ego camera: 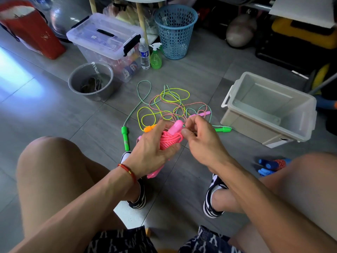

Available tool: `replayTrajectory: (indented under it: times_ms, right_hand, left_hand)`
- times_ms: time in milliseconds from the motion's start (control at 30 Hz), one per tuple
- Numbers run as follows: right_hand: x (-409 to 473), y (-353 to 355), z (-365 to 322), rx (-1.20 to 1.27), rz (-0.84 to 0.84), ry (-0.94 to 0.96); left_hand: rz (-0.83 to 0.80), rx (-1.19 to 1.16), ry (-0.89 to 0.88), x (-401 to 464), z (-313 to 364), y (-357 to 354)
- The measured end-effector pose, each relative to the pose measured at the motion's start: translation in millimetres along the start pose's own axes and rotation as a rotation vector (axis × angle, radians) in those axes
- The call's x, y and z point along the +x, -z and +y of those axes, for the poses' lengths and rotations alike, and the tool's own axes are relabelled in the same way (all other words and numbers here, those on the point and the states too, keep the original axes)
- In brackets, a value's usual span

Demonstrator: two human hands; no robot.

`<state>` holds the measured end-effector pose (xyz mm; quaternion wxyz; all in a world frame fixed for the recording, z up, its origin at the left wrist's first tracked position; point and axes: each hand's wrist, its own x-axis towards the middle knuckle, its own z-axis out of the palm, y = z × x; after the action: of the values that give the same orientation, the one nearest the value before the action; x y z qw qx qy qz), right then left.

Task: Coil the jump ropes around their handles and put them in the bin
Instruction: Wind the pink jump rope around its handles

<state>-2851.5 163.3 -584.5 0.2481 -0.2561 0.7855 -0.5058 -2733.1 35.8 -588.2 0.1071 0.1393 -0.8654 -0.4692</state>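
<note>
Bare knees framed the view, and between them the left hand [151,145] gripped a glossy pink plastic jump rope [170,138], already wound in tight loops around its rounded pink handles, steadying the bundle so the coil could not spring loose. Just beside it, the right hand [198,137] pinched the rope's last strand, apparently to tuck it in. Beyond, on the grey tiled floor [182,179], the remaining green, yellow and red-striped ropes [167,105] lay tangled, near the empty beige plastic bin [273,123] waiting at right.
</note>
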Motion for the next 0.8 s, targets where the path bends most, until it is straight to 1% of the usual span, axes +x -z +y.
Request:
replayTrajectory:
  times_ms: [67,133,233,367,533,633,700,800]
  right_hand:
    - [0.7,0.1,2.8,0.047,0.016,-0.044]
    - [-0.4,2.8,2.2,0.000,0.042,-0.008]
    - [-4.7,5.8,-5.6,-0.129,0.073,0.130]
    - [-13.6,4.6,-12.1,-0.281,0.138,0.380]
    - [-14.2,1.4,-10.4,-0.357,0.085,0.488]
    - [-13.4,1.1,-9.4,-0.364,0.061,0.479]
    - [-11.2,2.6,-7.8,-0.328,0.076,0.422]
    - [-5.5,5.5,-5.1,-0.275,0.102,0.346]
  left_hand:
    - [-0.022,0.012,-0.010,-1.0,0.4,0.3]
    - [-0.061,0.017,-0.026,-0.9,0.5,3.6]
    - [-0.072,0.067,-0.059,1.1,2.6,8.1]
    - [-0.072,0.062,-0.005,3.7,2.8,7.3]
    - [-0.145,0.117,0.022,4.6,-1.3,10.6]
    - [-0.192,0.168,0.013,2.9,-3.6,11.9]
    - [-0.156,0.188,0.008,2.1,-3.0,11.8]
    - [-0.088,0.142,-0.024,1.5,0.9,10.6]
